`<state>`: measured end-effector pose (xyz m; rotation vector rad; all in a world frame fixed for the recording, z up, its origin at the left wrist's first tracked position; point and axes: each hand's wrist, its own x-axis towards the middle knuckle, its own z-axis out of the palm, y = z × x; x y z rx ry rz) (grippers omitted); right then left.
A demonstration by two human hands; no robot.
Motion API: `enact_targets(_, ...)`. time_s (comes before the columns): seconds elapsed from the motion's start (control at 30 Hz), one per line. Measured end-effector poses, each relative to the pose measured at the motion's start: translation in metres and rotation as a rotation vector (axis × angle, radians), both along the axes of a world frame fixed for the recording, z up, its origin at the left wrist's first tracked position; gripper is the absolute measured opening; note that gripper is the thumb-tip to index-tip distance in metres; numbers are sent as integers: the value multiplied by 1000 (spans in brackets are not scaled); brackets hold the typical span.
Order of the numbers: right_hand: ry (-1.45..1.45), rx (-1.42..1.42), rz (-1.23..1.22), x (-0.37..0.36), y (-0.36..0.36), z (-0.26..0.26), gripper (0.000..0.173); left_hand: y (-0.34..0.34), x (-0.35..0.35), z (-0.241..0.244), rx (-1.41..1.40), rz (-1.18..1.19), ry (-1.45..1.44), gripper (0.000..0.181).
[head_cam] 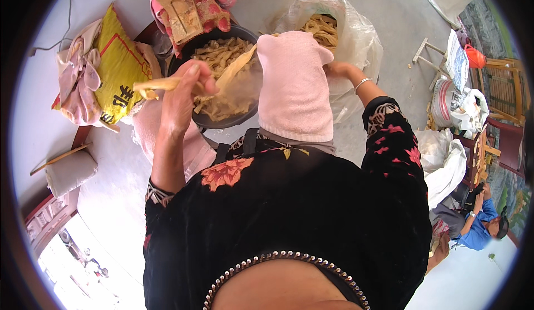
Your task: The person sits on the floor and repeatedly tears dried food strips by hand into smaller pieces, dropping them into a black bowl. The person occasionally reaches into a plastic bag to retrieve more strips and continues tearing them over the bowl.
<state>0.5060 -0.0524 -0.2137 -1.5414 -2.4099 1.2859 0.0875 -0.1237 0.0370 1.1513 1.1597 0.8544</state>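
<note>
My left hand grips a long, pale tan dried strip, blurred, above a dark basin. One end sticks out left of the fist; the other slants up towards the basin's far side. Many short cut pieces of similar material fill the basin. My right hand is beside my towel-covered knee, at the near side of a translucent plastic sack that contains long coiled strips. The pink towel hides its fingers, so whether it holds anything is unclear.
A slotted wooden block rests on red patterned cloth at the basin's far edge. Left stands a stuffed yellow sack. Rightward are a small stool, white sacks and a seated person in blue.
</note>
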Motion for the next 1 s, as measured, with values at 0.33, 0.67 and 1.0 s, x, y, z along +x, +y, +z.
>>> enact_targets(0.33,629,64,-186,-174,12,253,39,6,14,-4,102,-453,221,38)
enact_targets(0.67,-156,1066,-68,-170,-35,181,25,-38,-5,-43,583,-570,321,19)
enact_targets(1.0,766,-440,96,-266,-68,238,30,-42,19,-51,234,-725,396,32)
